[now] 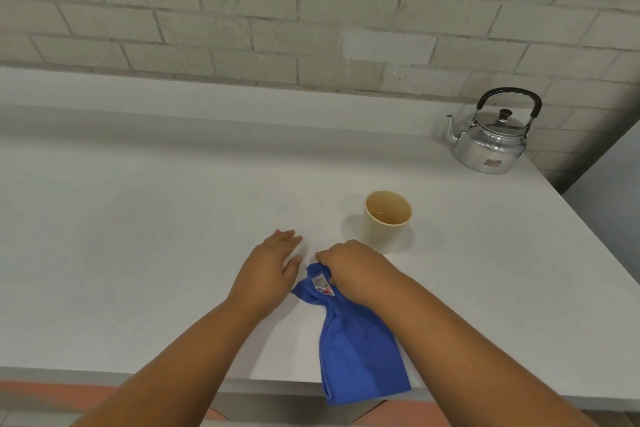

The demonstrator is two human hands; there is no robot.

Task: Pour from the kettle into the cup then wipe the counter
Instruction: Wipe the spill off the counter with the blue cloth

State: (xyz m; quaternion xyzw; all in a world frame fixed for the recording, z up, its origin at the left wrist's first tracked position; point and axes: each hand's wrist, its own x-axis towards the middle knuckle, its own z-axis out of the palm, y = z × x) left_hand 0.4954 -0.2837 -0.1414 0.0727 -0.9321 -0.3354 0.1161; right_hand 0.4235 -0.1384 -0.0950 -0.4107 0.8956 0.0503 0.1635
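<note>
The blue cloth (pixel 353 340) drapes over the desk's (pixel 138 218) near edge; your right hand (pixel 356 270) bunches its top end, fingers closed on it. Your left hand (pixel 273 267) lies flat alongside, fingers together. The cup (pixel 387 222) stands just beyond, the kettle (pixel 491 139) at the far right corner.

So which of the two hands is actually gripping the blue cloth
The right hand: its fingers are curled onto the bunched top of the blue cloth. The left hand lies open and flat on the counter beside it.
</note>
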